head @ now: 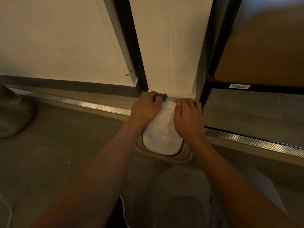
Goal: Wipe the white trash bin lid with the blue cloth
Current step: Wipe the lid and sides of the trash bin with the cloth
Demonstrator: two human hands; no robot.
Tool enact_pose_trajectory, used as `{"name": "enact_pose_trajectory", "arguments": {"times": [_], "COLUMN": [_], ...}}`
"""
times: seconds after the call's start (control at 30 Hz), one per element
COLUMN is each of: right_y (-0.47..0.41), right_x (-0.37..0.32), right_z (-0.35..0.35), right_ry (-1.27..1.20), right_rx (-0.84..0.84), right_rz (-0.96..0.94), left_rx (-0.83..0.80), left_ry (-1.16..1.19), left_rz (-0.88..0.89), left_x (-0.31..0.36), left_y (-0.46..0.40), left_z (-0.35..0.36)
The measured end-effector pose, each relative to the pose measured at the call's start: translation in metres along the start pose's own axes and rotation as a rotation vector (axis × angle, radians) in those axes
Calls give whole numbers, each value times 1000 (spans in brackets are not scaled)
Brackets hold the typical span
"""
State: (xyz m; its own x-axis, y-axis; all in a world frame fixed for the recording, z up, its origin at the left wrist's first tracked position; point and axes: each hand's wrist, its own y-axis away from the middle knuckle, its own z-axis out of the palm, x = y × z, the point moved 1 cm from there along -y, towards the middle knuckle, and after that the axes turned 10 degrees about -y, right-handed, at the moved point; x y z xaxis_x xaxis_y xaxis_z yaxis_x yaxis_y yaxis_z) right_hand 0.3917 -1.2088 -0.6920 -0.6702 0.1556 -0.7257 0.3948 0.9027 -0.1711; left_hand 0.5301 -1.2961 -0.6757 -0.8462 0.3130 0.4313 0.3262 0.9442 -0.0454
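Observation:
The white trash bin lid (162, 134) is glossy and domed, with small brown specks on it, and sits on a beige bin rim (164, 157) on the floor below me. My left hand (144, 107) lies over the lid's far left edge, closed on the blue cloth (162, 96); only a small blue corner shows past my fingers. My right hand (189, 116) rests flat on the lid's right side with fingers spread, holding nothing.
A white wall panel (171, 46) with dark frames stands just behind the bin. A ribbed metal floor strip (98, 106) runs left and right. A brown table top (263, 46) on a dark frame is at the right. A grey rounded object (11, 116) sits far left.

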Motion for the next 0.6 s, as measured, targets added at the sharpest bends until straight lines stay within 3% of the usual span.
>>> {"name": "enact_pose_trajectory", "arguments": {"times": [0.07, 0.13, 0.23, 0.3, 0.37, 0.47, 0.53, 0.6], "right_y": [0, 0, 1, 2, 2, 0, 0, 1], "right_x": [-1, -1, -2, -2, -1, -1, -1, -1], "right_z": [0, 0, -1, -1, -1, -1, -1, -1], "right_ry": [5, 5, 3, -2, -9, -21, -23, -27], "right_rx": [5, 16, 25, 23, 23, 7, 2, 8], "right_rz": [0, 0, -21, -29, -31, -20, -8, -9], "left_rx": [66, 165, 234, 243, 245, 165, 95, 150], "left_ry": [-156, -246, -263, -194, -56, 96, 55, -58], "left_rz": [-5, 101, 344, 412, 338, 54, -52, -9], "left_x": [15, 18, -6, -25, -31, -9, 7, 16], "left_y": [1, 24, 62, 79, 78, 43, 21, 23], "left_z": [3, 7, 15, 16, 12, 0, -2, 2]}}
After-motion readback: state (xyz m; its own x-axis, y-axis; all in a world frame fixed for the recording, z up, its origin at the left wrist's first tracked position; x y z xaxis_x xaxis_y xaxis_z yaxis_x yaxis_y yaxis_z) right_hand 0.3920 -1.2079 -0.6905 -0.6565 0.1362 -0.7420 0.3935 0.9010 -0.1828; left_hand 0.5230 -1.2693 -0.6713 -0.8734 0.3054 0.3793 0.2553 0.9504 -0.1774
